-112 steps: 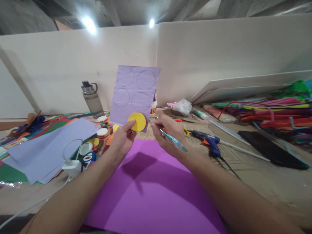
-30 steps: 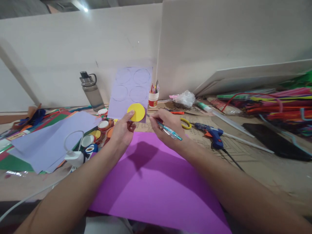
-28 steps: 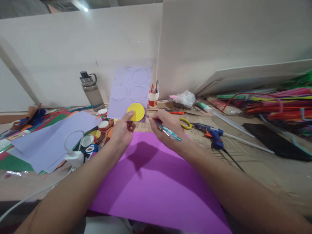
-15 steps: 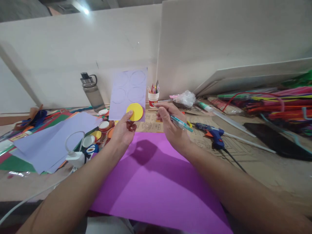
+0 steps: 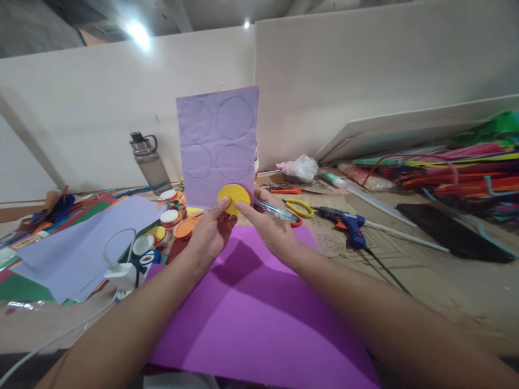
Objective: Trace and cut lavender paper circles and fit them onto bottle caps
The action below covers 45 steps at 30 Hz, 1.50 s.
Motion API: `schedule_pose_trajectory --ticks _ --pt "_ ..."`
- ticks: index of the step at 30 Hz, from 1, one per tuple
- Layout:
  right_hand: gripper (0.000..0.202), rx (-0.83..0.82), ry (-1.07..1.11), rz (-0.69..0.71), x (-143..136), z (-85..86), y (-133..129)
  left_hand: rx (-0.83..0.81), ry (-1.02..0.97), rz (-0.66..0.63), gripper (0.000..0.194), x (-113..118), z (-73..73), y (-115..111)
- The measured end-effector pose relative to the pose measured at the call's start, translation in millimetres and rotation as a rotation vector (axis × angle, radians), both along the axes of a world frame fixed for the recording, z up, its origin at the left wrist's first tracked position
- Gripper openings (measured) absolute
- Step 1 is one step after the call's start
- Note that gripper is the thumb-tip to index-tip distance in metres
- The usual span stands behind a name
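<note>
My left hand (image 5: 210, 231) is closed, its thumb pressing a yellow disc (image 5: 234, 191) against the lower edge of a lilac sheet (image 5: 215, 132). The sheet stands upright and carries several drawn circle outlines. My right hand (image 5: 278, 232) has its thumb on the disc's right side, with its other fingers behind the sheet. A clear and teal pen (image 5: 279, 210) is also tucked in my right hand, pointing to the right. Below both hands lies a large purple sheet (image 5: 259, 319), shaded by them.
Stacked round pieces (image 5: 171, 216) and loose lilac sheets (image 5: 77, 243) lie left, near a white charger (image 5: 121, 274). A water bottle (image 5: 151, 165) stands behind. On the right are yellow-handled scissors (image 5: 300, 208), a blue glue gun (image 5: 353, 229), a black flat object (image 5: 450, 232) and colourful fuzzy stems (image 5: 474, 173).
The lilac sheet and yellow disc have come closer and look larger, now covering the pen cup. My right hand has moved left onto the disc and sheet, still keeping the pen.
</note>
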State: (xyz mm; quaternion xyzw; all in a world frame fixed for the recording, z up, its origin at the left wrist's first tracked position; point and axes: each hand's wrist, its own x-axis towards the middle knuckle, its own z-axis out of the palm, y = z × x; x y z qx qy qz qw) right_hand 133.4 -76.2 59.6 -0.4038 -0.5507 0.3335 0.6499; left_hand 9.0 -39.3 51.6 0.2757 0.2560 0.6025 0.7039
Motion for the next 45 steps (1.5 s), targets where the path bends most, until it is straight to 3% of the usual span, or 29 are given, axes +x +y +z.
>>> schedule_pose_trajectory --ticks 6,10,15,19,29,34,38,41,45 --pt "0.017 0.05 -0.035 -0.031 3 0.7 2 0.037 -0.01 -0.044 0.032 4 -5.6 -2" --pt "0.016 0.045 -0.071 -0.027 8 6.7 2 0.008 -0.01 -0.015 0.031 -5 -1.8 6" --pt "0.016 0.014 -0.087 -0.01 20 15.4 3 0.195 0.012 0.132 0.041 -33 10.6 34" --pt "0.015 0.041 -0.111 0.012 26 15.6 9 0.29 0.139 0.244 0.037 -41 18.4 40" --pt "0.013 0.068 -0.159 0.036 32 14.1 15 0.27 0.24 0.155 0.044 -36 14.3 33" --pt "0.023 -0.121 0.134 0.151 33 12.9 18 0.124 0.148 0.076 0.037 -39 17.0 33" --pt "0.033 -0.224 0.361 0.233 34 16.0 22 0.136 -0.011 -0.051 0.047 -39 21.4 24" --pt "0.035 -0.232 0.413 0.225 33 15.7 25 0.188 -0.11 -0.119 0.053 -32 16.3 16" --pt "0.035 -0.219 0.439 0.152 28 7.2 28 0.155 -0.086 -0.202 0.054 -14 3.2 8"
